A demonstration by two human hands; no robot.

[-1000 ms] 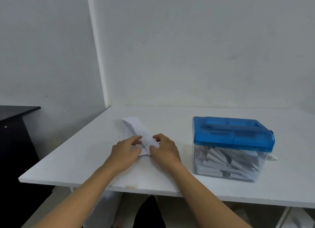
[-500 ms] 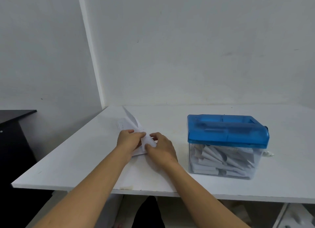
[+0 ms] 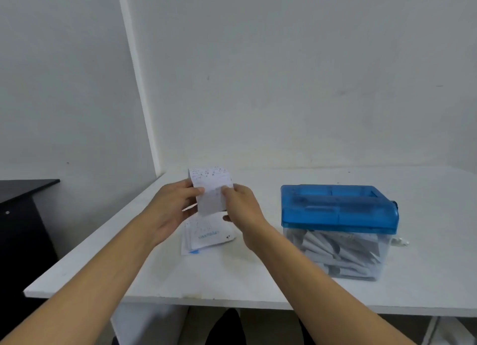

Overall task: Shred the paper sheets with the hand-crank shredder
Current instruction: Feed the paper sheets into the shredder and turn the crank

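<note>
Paper first, from the head view: one sheet (image 3: 211,189) stands upright above the worktop (image 3: 258,280), pinched by its side edges. The left hand (image 3: 170,208) grasps the left edge and the right hand (image 3: 242,205) the right edge, and neither holds anything else. Held between two grips like this, the sheet seems squared up so a straight edge can meet a narrow slot. Beneath it a small pile (image 3: 206,235) of further sheets lies flat on the worktop, close under the hands and handy for the next pick. The shredder (image 3: 338,210) sits to the right, apart from the pile, its blue top over a clear bin (image 3: 335,257) part full of paper. The step in hand looks like carrying the sheet across to the slot. A small white part (image 3: 398,241) at the shredder's right end is too small to identify.
</note>
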